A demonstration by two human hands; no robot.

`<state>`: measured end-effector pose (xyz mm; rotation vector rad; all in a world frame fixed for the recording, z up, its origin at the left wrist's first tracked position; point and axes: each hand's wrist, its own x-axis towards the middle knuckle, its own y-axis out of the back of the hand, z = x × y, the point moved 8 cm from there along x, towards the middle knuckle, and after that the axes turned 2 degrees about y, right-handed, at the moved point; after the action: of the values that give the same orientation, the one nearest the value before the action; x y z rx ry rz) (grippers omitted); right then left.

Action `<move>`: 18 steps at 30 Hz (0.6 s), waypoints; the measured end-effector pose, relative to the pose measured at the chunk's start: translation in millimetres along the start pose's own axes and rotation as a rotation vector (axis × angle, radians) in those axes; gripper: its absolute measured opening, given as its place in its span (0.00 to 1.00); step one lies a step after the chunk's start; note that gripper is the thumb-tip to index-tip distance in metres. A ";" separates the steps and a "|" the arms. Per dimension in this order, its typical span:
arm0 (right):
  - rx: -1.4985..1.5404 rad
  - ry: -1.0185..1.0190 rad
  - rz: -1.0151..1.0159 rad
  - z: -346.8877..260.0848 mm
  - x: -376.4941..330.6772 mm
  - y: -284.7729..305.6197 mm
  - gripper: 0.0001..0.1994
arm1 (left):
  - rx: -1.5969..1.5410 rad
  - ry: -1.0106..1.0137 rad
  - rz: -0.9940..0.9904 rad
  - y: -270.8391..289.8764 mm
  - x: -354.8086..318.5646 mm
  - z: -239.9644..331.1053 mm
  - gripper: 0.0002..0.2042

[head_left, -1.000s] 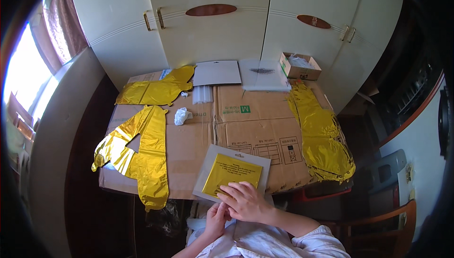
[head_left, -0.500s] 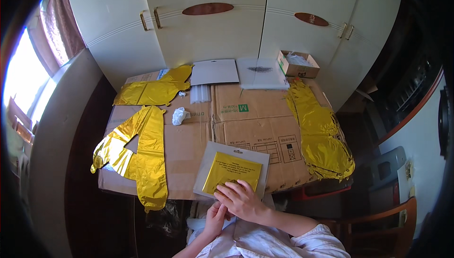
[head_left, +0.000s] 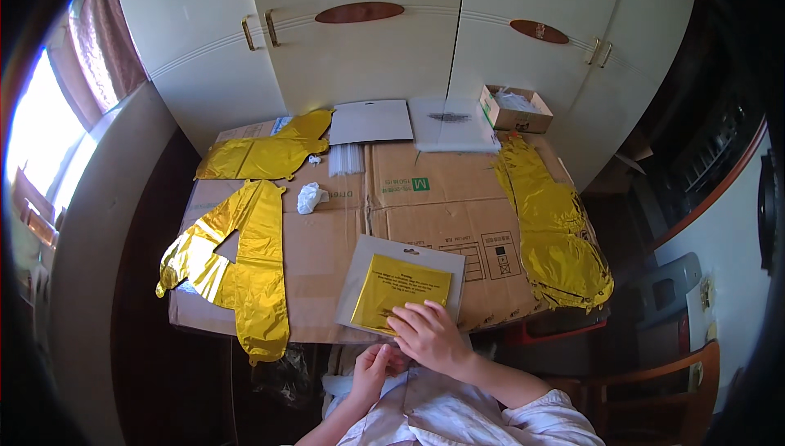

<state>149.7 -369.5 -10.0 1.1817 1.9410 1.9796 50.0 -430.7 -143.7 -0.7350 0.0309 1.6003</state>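
Note:
A clear plastic bag (head_left: 468,270) with a hang hole and grey backing lies at the table's front edge, holding a folded gold foil sheet (head_left: 396,286) with dark print. My right hand (head_left: 429,338) rests over its lower right part, fingers stretched out on the foil. Just below the bag's bottom edge, my left hand (head_left: 372,374) has thumb and fingers pinched together; what they hold, if anything, I cannot make out. On the left lies a flat gold foil balloon (head_left: 260,266) shaped like a number or letter, one end hanging over the edge.
Behind it lies another gold foil balloon (head_left: 262,156). Gold foil balloons (head_left: 556,233) are stacked on the right. Farther back are a grey card (head_left: 371,121), clear bags (head_left: 458,131), straws (head_left: 346,161) and a small box (head_left: 517,111). A crumpled white tissue (head_left: 309,198) lies on the cardboard (head_left: 433,213).
The bag with the folded foil has shifted slightly away from me and turned a little. My right hand has slid slightly to the right across it; the left has separated a little from it.

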 end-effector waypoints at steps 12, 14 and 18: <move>0.032 0.019 0.060 2.9 -18.9 2.1 0.13 | 0.469 -0.155 -0.075 -1.1 -25.1 38.8 0.11; 0.003 0.027 0.070 3.0 -19.1 2.1 0.12 | 0.738 -0.364 -0.017 -8.5 -38.9 70.0 0.07; -0.049 0.038 0.080 7.0 -18.5 5.5 0.12 | 1.348 -0.949 0.128 -34.8 -54.1 133.6 0.07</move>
<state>168.8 -375.7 -14.0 1.2373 1.8795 2.0906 22.5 -414.7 1.1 1.0720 0.4165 1.4863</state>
